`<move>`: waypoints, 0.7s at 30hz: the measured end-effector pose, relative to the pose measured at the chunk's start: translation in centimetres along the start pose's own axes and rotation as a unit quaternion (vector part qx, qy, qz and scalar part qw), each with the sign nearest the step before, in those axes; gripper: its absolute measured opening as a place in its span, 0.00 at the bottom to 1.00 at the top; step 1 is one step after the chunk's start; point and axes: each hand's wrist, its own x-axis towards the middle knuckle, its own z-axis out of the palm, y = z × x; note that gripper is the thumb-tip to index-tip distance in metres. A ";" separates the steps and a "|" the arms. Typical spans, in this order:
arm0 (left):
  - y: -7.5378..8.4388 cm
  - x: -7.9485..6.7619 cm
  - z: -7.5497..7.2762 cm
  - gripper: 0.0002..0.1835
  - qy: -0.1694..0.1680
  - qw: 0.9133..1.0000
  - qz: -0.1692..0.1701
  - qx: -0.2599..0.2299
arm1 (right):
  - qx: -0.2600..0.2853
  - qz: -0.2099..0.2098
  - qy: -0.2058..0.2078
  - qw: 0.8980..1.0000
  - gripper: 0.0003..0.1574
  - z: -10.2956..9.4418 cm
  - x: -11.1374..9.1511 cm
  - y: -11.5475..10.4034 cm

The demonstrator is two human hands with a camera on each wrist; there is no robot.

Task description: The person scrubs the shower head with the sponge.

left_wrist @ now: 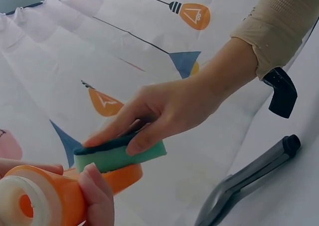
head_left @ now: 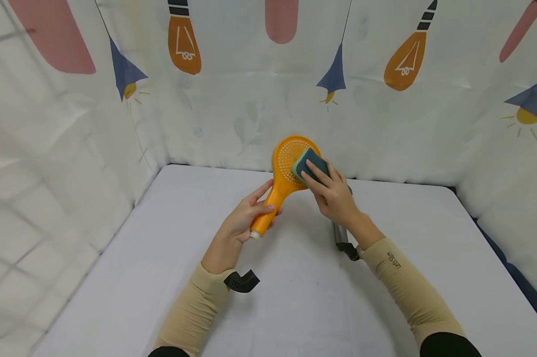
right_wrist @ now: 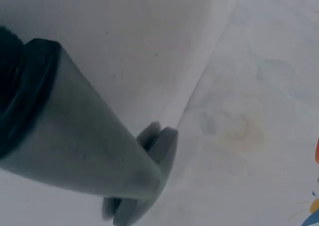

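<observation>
My left hand (head_left: 250,213) grips the handle of an orange shower head (head_left: 274,201), its round, perforated face turned up and toward the right. A white threaded end (left_wrist: 22,201) sticks out below that hand. With my right hand (head_left: 337,198) I hold a two-layer sponge (head_left: 315,166), dark teal above and light green below. The sponge's green side lies against the shower head's face, covering its right part. Under my right arm, a grey thing with a tube-like handle (right_wrist: 99,131) and a dark collar lies on the white table; the arm partly hides it in the head view.
The white-covered table (head_left: 291,307) reaches back to a pale curtain (head_left: 250,99) printed with bulbs and lamps, which hangs close behind the shower head. Curtain walls also stand at left and right. Dark camera mounts (head_left: 241,281) sit at both wrists.
</observation>
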 end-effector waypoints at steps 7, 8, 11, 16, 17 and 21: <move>0.1 0.0 0.1 0.38 -0.001 1.000 -0.009 -0.004 | 0.018 0.110 0.077 0.991 0.28 0.2 -0.4 1.9; 0.1 0.0 0.1 0.38 -0.001 1.000 -0.010 -0.005 | 0.025 0.127 0.091 0.987 0.28 0.3 -0.4 2.0; 0.1 -0.2 0.2 0.38 -0.001 1.000 -0.012 -0.010 | 0.036 0.141 0.103 0.984 0.28 0.7 -0.4 1.4; 0.2 -0.3 0.1 0.38 0.002 1.000 0.000 -0.019 | 0.046 0.081 0.073 0.993 0.30 1.4 0.2 -1.0; 0.2 -0.3 0.1 0.38 0.002 1.000 0.002 -0.019 | 0.047 0.062 0.063 0.995 0.30 1.5 0.3 -1.5; 0.4 -0.2 0.1 0.37 0.001 1.000 0.001 -0.026 | 0.038 -0.010 0.015 0.999 0.33 1.3 0.3 -3.0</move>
